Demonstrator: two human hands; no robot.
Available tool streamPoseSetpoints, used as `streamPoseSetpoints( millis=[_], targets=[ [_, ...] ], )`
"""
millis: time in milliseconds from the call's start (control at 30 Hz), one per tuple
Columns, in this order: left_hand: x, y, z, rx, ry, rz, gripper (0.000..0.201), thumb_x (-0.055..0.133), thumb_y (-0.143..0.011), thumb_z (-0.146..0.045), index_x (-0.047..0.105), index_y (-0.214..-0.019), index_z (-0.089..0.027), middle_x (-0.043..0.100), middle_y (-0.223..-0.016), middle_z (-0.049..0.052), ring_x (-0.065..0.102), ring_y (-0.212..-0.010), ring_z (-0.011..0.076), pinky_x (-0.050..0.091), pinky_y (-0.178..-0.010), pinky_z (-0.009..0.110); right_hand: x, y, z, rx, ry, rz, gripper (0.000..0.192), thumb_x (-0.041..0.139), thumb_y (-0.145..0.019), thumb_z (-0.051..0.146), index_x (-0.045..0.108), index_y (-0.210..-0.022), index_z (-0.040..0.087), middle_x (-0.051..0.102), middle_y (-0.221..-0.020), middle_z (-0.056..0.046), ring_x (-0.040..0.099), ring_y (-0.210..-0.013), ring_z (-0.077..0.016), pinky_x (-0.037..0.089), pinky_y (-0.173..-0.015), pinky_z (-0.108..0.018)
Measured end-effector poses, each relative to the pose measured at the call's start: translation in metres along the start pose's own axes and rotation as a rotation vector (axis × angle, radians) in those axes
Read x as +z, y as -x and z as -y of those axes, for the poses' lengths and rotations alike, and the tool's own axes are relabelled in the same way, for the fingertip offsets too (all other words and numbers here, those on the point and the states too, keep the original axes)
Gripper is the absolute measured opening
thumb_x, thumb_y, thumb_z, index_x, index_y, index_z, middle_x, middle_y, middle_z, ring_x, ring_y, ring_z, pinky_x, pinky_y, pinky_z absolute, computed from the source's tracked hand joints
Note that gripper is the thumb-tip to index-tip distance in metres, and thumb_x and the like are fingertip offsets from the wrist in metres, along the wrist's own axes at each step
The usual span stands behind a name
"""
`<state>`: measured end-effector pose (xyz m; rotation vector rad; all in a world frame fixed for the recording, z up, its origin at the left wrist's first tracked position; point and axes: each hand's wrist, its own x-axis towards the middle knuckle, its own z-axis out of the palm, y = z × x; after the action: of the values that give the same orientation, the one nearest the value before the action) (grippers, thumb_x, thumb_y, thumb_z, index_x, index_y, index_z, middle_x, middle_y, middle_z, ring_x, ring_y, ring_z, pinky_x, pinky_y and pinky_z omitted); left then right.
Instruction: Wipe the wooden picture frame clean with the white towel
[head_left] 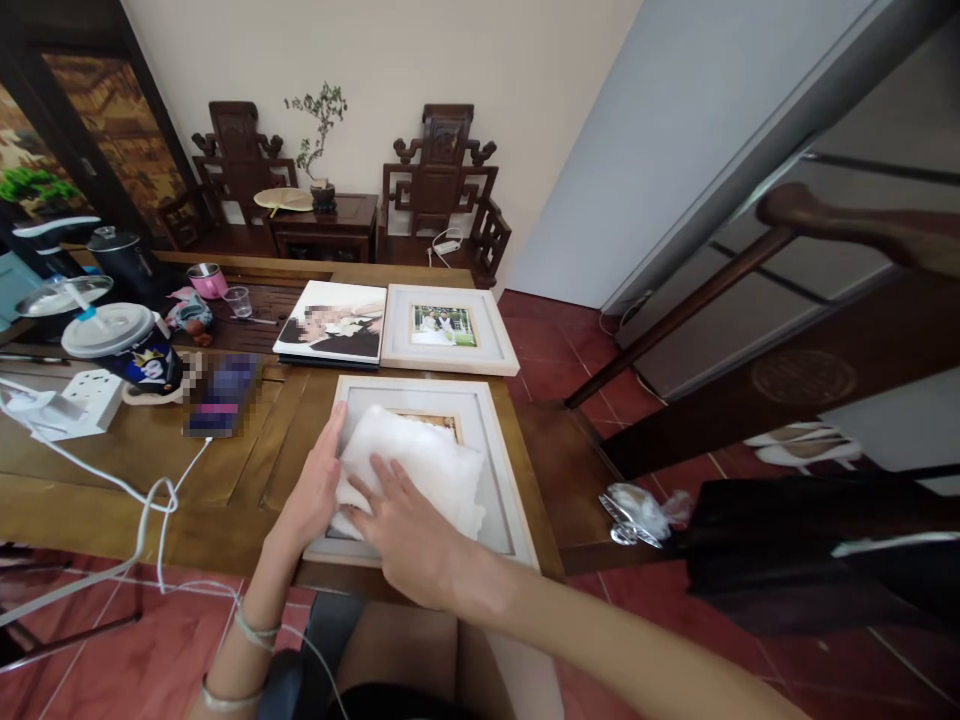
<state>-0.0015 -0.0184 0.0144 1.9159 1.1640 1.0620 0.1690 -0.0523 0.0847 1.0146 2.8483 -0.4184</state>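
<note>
A light wooden picture frame [504, 470] with a pale grey mat lies flat at the near table edge. A white cloth [427, 450] covers much of it, hiding most of the small picture [442, 420] inside. My right hand [405, 520] presses on the cloth from above, fingers spread. Along the frame's left side, my left hand [319, 485] grips the edge with its fingers extended; part of its grasp is hidden. Just beyond lies a second picture frame [491, 325] showing a wedding photo [444, 326]. Left of that sits a stack topped by a photo panel [330, 318].
On the table's left are a phone [225, 395] with a white cable, a power strip [94, 395], a lidded dark cup [139, 350] and a pink mug [208, 281]. A dark wooden chair [750, 370] stands to the right, with a crumpled plastic bag [637, 512] on it.
</note>
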Motion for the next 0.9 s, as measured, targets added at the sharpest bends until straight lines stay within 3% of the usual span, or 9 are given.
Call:
streamPoseSetpoints(
  millis=[200, 300, 400, 567, 700, 900],
  targets=[
    [0.0, 0.0, 0.003, 0.005, -0.051, 0.013, 0.067, 0.017, -0.096, -0.059, 0.016, -0.153, -0.025, 0.016, -0.161, 0.006, 0.014, -0.148, 0.0251, 0.01, -0.12, 0.044, -0.008, -0.028, -0.021, 0.126, 0.043, -0.077, 0.05, 0.05, -0.08, 0.009, 0.057, -0.129, 0.012, 0.046, -0.145, -0.014, 0.027, -0.139, -0.0402, 0.021, -0.112, -0.059],
    [0.0, -0.002, 0.004, 0.01, -0.099, 0.009, 0.064, 0.02, -0.098, -0.056, 0.015, -0.153, -0.025, 0.015, -0.161, 0.006, 0.013, -0.148, 0.0244, 0.011, -0.12, 0.044, -0.008, -0.045, -0.033, 0.212, 0.084, -0.168, 0.05, 0.047, -0.083, 0.009, 0.053, -0.133, 0.01, 0.043, -0.147, -0.016, 0.022, -0.141, -0.039, 0.017, -0.114, -0.058],
    [0.0, -0.003, 0.005, 0.0, -0.099, 0.001, 0.062, 0.019, -0.098, -0.054, 0.015, -0.153, -0.025, 0.015, -0.161, 0.006, 0.013, -0.148, 0.0234, 0.01, -0.121, 0.043, -0.005, -0.048, -0.034, 0.22, 0.1, -0.177, 0.052, 0.046, -0.084, 0.007, 0.05, -0.136, 0.009, 0.039, -0.149, -0.017, 0.02, -0.141, -0.0398, 0.014, -0.114, -0.058],
    [-0.002, -0.002, 0.004, -0.001, -0.045, 0.022, 0.067, 0.011, -0.097, -0.058, 0.02, -0.153, -0.022, 0.02, -0.16, 0.008, 0.017, -0.147, 0.0244, 0.011, -0.12, 0.044, 0.004, -0.014, -0.006, 0.071, 0.057, -0.039, 0.053, 0.054, -0.079, 0.01, 0.056, -0.131, 0.013, 0.039, -0.15, -0.015, 0.02, -0.141, -0.0432, 0.018, -0.113, -0.06],
    [-0.002, -0.003, 0.001, -0.008, -0.12, 0.031, 0.06, 0.012, -0.1, -0.05, 0.03, -0.149, -0.022, 0.025, -0.158, 0.008, 0.019, -0.147, 0.0237, 0.014, -0.12, 0.046, 0.012, 0.026, 0.009, -0.066, -0.062, -0.024, 0.046, 0.052, -0.08, 0.011, 0.062, -0.124, 0.015, 0.043, -0.148, -0.013, 0.02, -0.142, -0.0399, 0.018, -0.114, -0.059],
    [0.006, -0.007, 0.005, 0.013, -0.323, 0.029, 0.042, 0.036, -0.099, -0.033, 0.046, -0.138, -0.02, 0.026, -0.156, 0.013, 0.02, -0.146, 0.0255, 0.021, -0.118, 0.049, 0.005, 0.073, -0.015, 0.055, -0.166, 0.054, 0.047, 0.049, -0.076, 0.004, 0.068, -0.116, 0.018, 0.047, -0.145, -0.011, 0.023, -0.142, -0.0349, 0.013, -0.114, -0.062]
  ],
)
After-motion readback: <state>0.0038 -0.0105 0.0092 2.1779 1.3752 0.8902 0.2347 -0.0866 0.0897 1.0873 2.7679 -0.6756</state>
